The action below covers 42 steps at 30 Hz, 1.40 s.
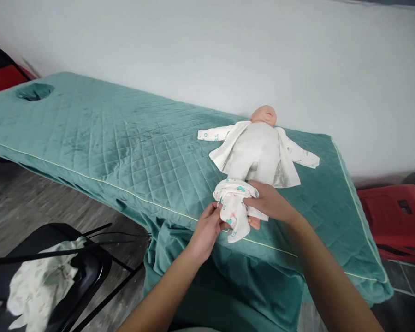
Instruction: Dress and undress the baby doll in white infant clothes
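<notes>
A baby doll [257,145] lies on its back on the green quilted bed, head toward the wall. Its printed white shirt [224,152] hangs open at the front, sleeves spread to both sides. Bunched around the doll's lower legs are small white baby pants [235,203] with a teal print. My left hand [209,226] grips the left edge of the pants between thumb and fingers. On the other side, my right hand [271,201] is closed on the pants by the leg. One doll foot [253,222] pokes out below the cloth; the other is hidden.
The green bed [131,152] runs along a white wall, with a face hole [34,91] at its far left. At lower left, a black folding chair [93,272] carries a printed cloth [43,286]. A red plastic object [396,216] stands beyond the bed's right end.
</notes>
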Tool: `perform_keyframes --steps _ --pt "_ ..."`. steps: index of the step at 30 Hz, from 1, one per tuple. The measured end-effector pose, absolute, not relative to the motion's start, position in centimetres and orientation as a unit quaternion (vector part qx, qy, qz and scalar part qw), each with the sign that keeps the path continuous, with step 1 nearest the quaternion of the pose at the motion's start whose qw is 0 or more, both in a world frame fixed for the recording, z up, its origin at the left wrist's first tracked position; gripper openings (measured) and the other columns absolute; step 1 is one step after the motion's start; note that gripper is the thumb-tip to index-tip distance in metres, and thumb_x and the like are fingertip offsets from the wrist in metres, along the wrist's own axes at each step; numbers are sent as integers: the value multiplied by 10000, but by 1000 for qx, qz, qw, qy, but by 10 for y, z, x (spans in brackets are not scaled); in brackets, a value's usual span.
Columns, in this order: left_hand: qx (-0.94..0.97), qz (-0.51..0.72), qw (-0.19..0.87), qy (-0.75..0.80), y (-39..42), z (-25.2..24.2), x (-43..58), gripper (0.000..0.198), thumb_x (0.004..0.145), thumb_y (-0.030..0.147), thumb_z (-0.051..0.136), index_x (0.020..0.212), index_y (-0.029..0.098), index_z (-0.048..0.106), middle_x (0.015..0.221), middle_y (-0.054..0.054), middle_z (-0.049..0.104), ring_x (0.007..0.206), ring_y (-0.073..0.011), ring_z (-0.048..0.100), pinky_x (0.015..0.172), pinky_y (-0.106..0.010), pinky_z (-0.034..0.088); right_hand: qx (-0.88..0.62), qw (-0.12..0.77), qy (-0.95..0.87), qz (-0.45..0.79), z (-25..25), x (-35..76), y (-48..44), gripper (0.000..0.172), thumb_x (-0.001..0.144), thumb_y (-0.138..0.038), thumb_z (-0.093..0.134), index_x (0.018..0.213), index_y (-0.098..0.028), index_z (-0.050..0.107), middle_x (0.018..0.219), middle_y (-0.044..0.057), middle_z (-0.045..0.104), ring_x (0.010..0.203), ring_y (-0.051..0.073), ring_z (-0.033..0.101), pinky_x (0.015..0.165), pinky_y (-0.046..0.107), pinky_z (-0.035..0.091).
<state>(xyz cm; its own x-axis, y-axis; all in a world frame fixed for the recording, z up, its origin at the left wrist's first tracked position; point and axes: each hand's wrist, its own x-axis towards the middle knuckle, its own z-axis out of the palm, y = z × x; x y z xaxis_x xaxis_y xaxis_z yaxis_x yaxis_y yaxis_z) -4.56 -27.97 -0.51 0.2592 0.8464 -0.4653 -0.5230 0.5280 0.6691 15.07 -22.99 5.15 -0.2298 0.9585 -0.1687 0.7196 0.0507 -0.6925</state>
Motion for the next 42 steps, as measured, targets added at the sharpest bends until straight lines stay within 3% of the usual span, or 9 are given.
perform_keyframes --steps 5,10,17,23,26,30,34,38,42 --pt "346 479 651 477 -242 -13 -39 323 827 496 699 808 195 582 720 38 556 654 -108 488 653 -234 424 -587 200 -694 366 54 155 -229 150 812 -339 654 903 -220 638 904 -3 722 856 231 650 712 310 460" --pt "527 460 518 492 -184 -17 -49 235 912 410 602 809 200 580 711 28 558 689 -135 481 679 -239 376 -578 217 -697 364 52 158 -225 228 854 -346 641 1053 -239 670 1076 6 740 968 255 665 796 344 479" --pt "614 441 417 505 -144 -13 -38 89 884 245 632 800 221 609 675 22 547 671 -173 492 680 -247 296 -605 242 -677 342 50 152 -217 244 860 -315 621 1091 -244 654 1071 19 750 966 261 678 801 362 483" --pt "585 471 397 528 -170 -20 -39 58 906 279 625 880 228 618 774 -6 610 732 -187 547 722 -261 336 -642 247 -656 310 45 148 -214 215 840 -311 595 1032 -235 657 1017 32 742 924 261 664 756 353 468" --pt "539 499 401 548 -198 -21 -48 157 918 374 615 946 223 588 823 -4 618 746 -165 545 722 -264 374 -649 259 -646 308 44 149 -214 201 841 -305 571 1013 -230 643 1016 32 730 951 260 651 784 356 467" --pt "524 458 477 536 -240 -17 -60 286 901 482 615 816 215 561 696 19 549 640 -137 472 630 -263 351 -655 276 -635 303 42 150 -214 178 845 -327 568 987 -229 610 980 36 718 967 269 645 779 353 471" --pt "571 403 536 474 -260 -13 -62 321 876 475 648 739 202 552 658 28 507 612 -121 423 600 -259 320 -648 277 -636 315 41 151 -214 228 865 -318 562 1070 -231 614 1059 34 717 1017 266 644 840 372 472" --pt "591 412 513 466 -247 -17 -57 339 936 459 561 725 199 503 654 37 455 622 -113 408 614 -250 321 -638 258 -644 335 45 149 -217 269 890 -392 586 1100 -234 638 1089 32 726 1020 259 652 840 369 477" --pt "612 428 475 466 -225 -22 -52 321 966 471 503 780 210 480 654 49 472 615 -112 429 623 -243 345 -629 208 -661 352 53 146 -222 360 822 -504 698 1068 -243 659 1009 11 742 923 249 670 760 341 478"
